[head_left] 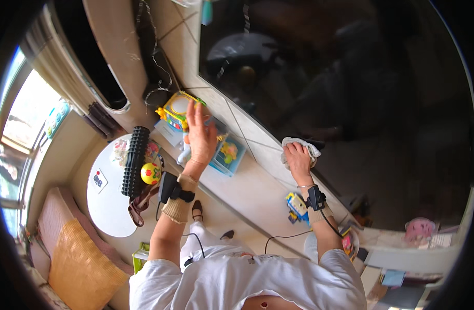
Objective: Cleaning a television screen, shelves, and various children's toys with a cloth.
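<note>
My right hand presses a crumpled grey-white cloth against the lower edge of a large black television screen. Its fingers lie over the cloth, and the screen reflects parts of the room. Raised over the cabinet top, my left hand is empty with its fingers spread. Just beyond its fingertips is a yellow toy drum. Beneath and beside that hand stands a blue clear plastic bin containing a yellow-green toy.
Along the pale cabinet top, a blue-yellow toy vehicle sits near my right forearm. To the left, a round white table carries a black spiked massage roller and a yellow ball. Thin cables run from my wrist devices.
</note>
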The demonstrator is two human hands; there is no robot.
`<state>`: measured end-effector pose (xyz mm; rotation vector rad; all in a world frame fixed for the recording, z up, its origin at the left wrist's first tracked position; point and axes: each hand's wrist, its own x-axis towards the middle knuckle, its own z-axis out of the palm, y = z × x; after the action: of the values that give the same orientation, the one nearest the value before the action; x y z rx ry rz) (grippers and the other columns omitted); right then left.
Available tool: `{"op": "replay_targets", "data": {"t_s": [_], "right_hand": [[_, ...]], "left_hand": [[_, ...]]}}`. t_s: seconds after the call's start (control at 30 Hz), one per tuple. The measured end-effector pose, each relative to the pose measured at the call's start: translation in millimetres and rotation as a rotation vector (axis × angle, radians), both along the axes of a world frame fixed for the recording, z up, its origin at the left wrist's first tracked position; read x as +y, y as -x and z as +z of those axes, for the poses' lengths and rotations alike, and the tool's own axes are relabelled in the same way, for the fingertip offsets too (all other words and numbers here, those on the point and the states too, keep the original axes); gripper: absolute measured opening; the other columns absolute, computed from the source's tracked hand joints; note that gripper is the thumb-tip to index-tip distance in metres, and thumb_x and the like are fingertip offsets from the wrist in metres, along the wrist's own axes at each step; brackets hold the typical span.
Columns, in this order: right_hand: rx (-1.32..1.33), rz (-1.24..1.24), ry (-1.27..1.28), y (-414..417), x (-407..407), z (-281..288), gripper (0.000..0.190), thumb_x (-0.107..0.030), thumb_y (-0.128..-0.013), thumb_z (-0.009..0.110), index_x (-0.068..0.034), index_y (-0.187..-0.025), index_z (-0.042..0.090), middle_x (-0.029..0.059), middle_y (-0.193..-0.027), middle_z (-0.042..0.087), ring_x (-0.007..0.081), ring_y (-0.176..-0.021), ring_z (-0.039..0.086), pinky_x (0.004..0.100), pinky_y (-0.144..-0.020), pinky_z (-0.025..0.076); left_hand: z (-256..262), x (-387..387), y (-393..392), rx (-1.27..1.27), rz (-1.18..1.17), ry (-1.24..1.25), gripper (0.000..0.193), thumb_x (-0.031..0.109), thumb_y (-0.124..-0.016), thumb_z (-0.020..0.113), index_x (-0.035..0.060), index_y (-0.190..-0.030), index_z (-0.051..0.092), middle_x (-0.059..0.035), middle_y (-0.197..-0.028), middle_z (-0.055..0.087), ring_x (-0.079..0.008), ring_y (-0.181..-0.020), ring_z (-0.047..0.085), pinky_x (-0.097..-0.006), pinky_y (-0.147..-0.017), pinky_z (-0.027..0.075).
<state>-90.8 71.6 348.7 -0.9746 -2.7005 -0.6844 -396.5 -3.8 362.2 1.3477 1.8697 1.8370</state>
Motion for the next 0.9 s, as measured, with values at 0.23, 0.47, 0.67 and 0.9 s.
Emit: {"op": "replay_targets", "data": {"t_s": [0.23, 0.47, 0.67, 0.9], "right_hand": [[-0.092, -0.274, 0.090, -163.3, -63.0, -34.1, 0.022, -0.016, -0.074, 0.049, -0.014, -0.093, 0.060, -0.0027, -0.099, 0.056, 0.0160, -0.099, 0.048, 0.0329, -0.078, 0.036], [-0.163, -0.671, 0.213, -274.1, -122.0, -28.2, 0.028, -0.014, -0.072, 0.054, -0.015, -0.099, 0.060, 0.0008, -0.099, 0.059, 0.0192, -0.099, 0.050, 0.0349, -0.081, 0.038], [1.356, -0.759, 0.998, -292.7, -179.9, -5.2, 0.041, -0.010, -0.070, 0.063, -0.004, -0.109, 0.054, 0.0078, -0.103, 0.059, 0.0230, -0.094, 0.056, 0.0323, -0.083, 0.043], [2.405, -0.408, 1.411, -220.5, -230.7, -17.6, 0.034, -0.022, -0.082, 0.059, -0.007, -0.112, 0.053, 0.0056, -0.105, 0.057, 0.0162, -0.098, 0.054, 0.0292, -0.084, 0.043]], "left_hand": [[-54.3, -53.1, -51.6, 0.178, -0.058, 0.057, 0.050, -0.006, -0.074, 0.047, 0.0010, -0.122, 0.038, -0.0176, -0.125, 0.038, -0.0278, -0.092, 0.054, -0.0321, -0.074, 0.046], [-92.4, -112.9, -131.2, 0.069, -0.362, 0.432, 0.051, 0.002, -0.074, 0.054, 0.0016, -0.121, 0.036, -0.0222, -0.115, 0.041, -0.0419, -0.089, 0.051, -0.0434, -0.072, 0.046], [-138.1, -146.0, -211.1, 0.039, -0.726, 0.632, 0.064, 0.017, -0.075, 0.062, -0.0004, -0.127, 0.029, -0.0235, -0.117, 0.041, -0.0391, -0.097, 0.051, -0.0431, -0.080, 0.044], [-49.6, -149.8, -274.5, -0.840, -1.063, 0.752, 0.064, 0.035, -0.083, 0.058, 0.0026, -0.131, 0.029, -0.0145, -0.123, 0.044, -0.0229, -0.106, 0.049, -0.0359, -0.085, 0.045]]}}
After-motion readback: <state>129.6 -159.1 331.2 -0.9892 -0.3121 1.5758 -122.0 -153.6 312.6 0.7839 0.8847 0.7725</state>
